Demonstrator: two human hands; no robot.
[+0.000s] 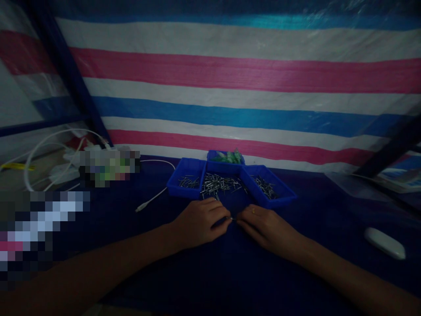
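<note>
Your left hand and your right hand meet almost over the dark blue table; the fingertips of each are closed, pinching between them a small metal piece, so that one end is at the left fingers and the other at the right; its exact shape is too small and too dark to tell; your right hand wears a ring. Just beyond your hands there lies a loose pile of metal pins; the left blue tray and the right blue tray stand at its two sides, and each contains similar pins; behind the pile is the rear blue tray, which holds some green pieces; to your left lies a white cable; well apart, at your right, rests a white rounded object.
</note>
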